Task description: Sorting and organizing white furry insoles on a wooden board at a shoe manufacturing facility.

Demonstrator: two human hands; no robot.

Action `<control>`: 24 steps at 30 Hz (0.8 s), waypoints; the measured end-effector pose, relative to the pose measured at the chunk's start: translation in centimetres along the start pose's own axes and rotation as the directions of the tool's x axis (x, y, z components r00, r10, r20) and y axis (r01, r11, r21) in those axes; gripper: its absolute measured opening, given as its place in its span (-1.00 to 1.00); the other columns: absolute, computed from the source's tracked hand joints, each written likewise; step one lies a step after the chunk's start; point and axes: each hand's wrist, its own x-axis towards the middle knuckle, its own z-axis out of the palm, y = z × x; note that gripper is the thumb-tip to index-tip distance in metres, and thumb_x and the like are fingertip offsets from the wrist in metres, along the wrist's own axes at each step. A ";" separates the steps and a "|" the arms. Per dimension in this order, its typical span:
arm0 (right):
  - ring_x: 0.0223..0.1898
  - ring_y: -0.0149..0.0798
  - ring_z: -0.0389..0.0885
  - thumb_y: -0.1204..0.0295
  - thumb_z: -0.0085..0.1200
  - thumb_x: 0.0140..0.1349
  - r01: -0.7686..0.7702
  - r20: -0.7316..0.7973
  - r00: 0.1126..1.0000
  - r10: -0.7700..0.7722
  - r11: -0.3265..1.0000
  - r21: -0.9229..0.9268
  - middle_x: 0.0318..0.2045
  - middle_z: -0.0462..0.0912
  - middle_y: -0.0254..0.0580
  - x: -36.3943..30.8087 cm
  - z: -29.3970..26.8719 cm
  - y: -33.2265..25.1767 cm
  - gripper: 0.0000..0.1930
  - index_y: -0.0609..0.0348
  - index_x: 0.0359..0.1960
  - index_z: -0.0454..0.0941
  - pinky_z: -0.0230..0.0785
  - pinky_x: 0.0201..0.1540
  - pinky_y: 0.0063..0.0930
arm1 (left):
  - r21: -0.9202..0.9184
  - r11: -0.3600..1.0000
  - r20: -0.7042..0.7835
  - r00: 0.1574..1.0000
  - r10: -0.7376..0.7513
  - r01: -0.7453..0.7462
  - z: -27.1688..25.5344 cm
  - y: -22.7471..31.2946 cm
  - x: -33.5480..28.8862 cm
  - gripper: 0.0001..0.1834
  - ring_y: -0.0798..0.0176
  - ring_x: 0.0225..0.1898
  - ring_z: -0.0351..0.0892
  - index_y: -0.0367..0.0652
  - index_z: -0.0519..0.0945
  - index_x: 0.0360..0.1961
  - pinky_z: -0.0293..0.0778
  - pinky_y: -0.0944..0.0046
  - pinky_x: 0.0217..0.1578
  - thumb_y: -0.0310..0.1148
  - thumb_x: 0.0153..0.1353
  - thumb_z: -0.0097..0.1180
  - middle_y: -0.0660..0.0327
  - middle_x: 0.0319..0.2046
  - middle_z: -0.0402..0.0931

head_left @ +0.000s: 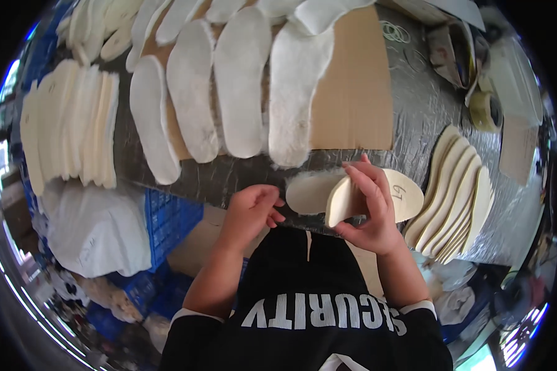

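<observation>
At the table's near edge my right hand (375, 207) grips a cream insole (337, 207), its thumb below and fingers above, with the gripped end tilted up. Toward the right a flat cream end with a handwritten mark (405, 193) shows; I cannot tell whether it belongs to the same insole. A fuzzy white insole (306, 191) lies just left of the gripped one, partly hidden by it. My left hand (252, 213) hovers by that fuzzy insole's left end, fingers loosely curled and apart, holding nothing. Several white fleece insoles (241, 86) lie in a row beyond my hands.
Brown cardboard (356, 93) lies under the fleece row. Cream insoles are stacked at right (452, 191) and at left (71, 123). A tape roll (485, 112) and rubber bands (395, 32) sit far right. Below the table's left stand a blue crate (170, 226) and a white sack (96, 229).
</observation>
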 end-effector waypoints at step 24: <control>-0.08 -0.04 0.34 0.37 0.44 -0.50 -0.015 0.281 0.956 0.089 0.967 -0.255 -0.10 0.39 -0.16 -0.2 0.9 -1.0 -0.12 0.00 0.08 0.40 0.21 -0.01 -0.15 | -0.442 0.869 0.251 0.900 0.357 -0.222 1.6 -2.0 -0.2 -0.89 0.48 -0.35 0.42 -0.27 0.50 -0.33 0.40 0.45 -0.26 -0.44 0.27 0.00 0.32 -0.39 0.48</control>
